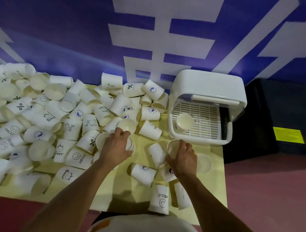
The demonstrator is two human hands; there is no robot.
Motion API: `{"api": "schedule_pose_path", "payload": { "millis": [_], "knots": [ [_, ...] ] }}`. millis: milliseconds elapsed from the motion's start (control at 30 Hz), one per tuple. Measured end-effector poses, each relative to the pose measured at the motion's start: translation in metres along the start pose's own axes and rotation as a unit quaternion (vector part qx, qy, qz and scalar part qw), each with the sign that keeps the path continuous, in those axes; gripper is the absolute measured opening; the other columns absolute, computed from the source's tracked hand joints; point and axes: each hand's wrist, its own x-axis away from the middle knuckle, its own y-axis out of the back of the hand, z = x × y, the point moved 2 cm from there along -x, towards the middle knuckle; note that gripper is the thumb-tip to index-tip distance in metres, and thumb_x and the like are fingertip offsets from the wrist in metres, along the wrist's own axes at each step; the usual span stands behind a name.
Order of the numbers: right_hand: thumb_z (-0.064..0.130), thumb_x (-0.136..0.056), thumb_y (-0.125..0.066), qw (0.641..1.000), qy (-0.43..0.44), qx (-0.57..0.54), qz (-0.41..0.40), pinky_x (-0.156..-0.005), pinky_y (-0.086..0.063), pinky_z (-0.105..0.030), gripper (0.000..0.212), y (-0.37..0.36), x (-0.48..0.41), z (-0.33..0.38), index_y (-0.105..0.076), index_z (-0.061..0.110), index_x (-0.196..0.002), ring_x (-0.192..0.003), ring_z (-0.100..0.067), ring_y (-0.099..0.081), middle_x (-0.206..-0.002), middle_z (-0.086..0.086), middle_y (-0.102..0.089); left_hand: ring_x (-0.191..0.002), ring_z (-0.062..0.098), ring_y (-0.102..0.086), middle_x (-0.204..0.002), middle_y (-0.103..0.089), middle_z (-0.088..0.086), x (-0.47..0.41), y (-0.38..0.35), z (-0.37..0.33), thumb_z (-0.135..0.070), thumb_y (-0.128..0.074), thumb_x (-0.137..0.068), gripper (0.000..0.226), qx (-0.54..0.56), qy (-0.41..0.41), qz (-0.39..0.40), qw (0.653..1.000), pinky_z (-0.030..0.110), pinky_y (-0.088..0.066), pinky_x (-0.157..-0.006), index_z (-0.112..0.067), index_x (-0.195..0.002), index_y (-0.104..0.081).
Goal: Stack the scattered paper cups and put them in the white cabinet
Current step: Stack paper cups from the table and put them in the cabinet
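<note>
"Head camera, fingers first: what do they hold?"

"The left hand curls its fingers round a white paper cup with dark print. The right hand pinches the rim of an open-mouthed white paper cup."

"And beyond?"

"Scattered white paper cups, printed HELLO, Bear and %, lie tumbled over the pale yellow table. One lone white cup sits inside the open white plastic cabinet, far right."

White printed cups; pale-yellow table; white cabinet.

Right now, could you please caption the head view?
Left hand grips a paper cup, right hand a second cup, beside the white cabinet holding a lone cup.
</note>
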Motion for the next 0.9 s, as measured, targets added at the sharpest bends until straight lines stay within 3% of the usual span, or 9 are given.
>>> {"api": "schedule_pose_path", "payload": {
  "millis": [233, 533, 633, 733, 900],
  "knots": [
    [0.043, -0.083, -0.073, 1.000, -0.018, -0.014, -0.008, -0.095, -0.045, -0.042, 0.075, 0.005, -0.002, 0.005, -0.037, 0.013, -0.141, -0.114, -0.032, -0.055, -0.129, -0.010, -0.054, -0.117, 0.029, -0.053, -0.133, -0.042, 0.008, 0.001, 0.001, -0.002, -0.038, -0.073, -0.082, 0.065, 0.008, -0.019, 0.003, 1.000, 0.040, -0.044, -0.098, -0.019, -0.139, -0.047],
    [0.042, -0.079, -0.075, 0.994, -0.042, -0.080, -0.068, -0.090, -0.050, -0.046, 0.067, 0.027, 0.009, 0.017, -0.047, 0.010, -0.131, -0.107, -0.031, -0.057, -0.119, -0.009, -0.055, -0.110, 0.027, -0.052, -0.123, -0.048, 0.002, 0.003, 0.014, -0.020, -0.038, -0.077, -0.074, 0.055, 0.159, -0.024, -0.067, 0.985, 0.039, -0.048, -0.092, -0.026, -0.125, -0.060],
    [0.041, -0.079, -0.076, 0.989, -0.042, -0.113, -0.087, -0.087, -0.051, -0.044, 0.064, 0.034, 0.011, 0.017, -0.050, 0.012, -0.131, -0.107, -0.028, -0.056, -0.119, -0.006, -0.055, -0.104, 0.021, -0.054, -0.118, -0.050, 0.000, 0.001, 0.009, -0.028, -0.039, -0.079, -0.074, 0.052, 0.247, 0.015, -0.088, 0.965, 0.032, -0.047, -0.088, -0.028, -0.120, -0.060],
    [0.040, -0.077, -0.078, 0.980, -0.042, -0.161, -0.112, -0.086, -0.051, -0.043, 0.070, 0.043, 0.010, 0.017, -0.050, 0.013, -0.135, -0.110, -0.026, -0.055, -0.122, -0.006, -0.055, -0.099, 0.020, -0.059, -0.110, -0.060, 0.002, -0.002, -0.002, -0.029, -0.036, -0.081, -0.077, 0.049, 0.358, 0.071, -0.061, 0.929, 0.036, -0.052, -0.086, -0.025, -0.119, -0.059],
    [0.049, -0.079, -0.075, 0.955, -0.055, -0.240, -0.166, -0.098, -0.049, -0.044, 0.078, 0.074, -0.001, 0.020, -0.045, 0.014, -0.143, -0.122, -0.023, -0.051, -0.134, -0.004, -0.051, -0.086, 0.007, -0.064, -0.095, -0.064, -0.010, -0.005, -0.018, -0.026, -0.036, -0.081, -0.077, 0.041, 0.493, 0.148, -0.024, 0.857, 0.024, -0.048, -0.068, -0.027, -0.106, -0.053]
  ]
}}
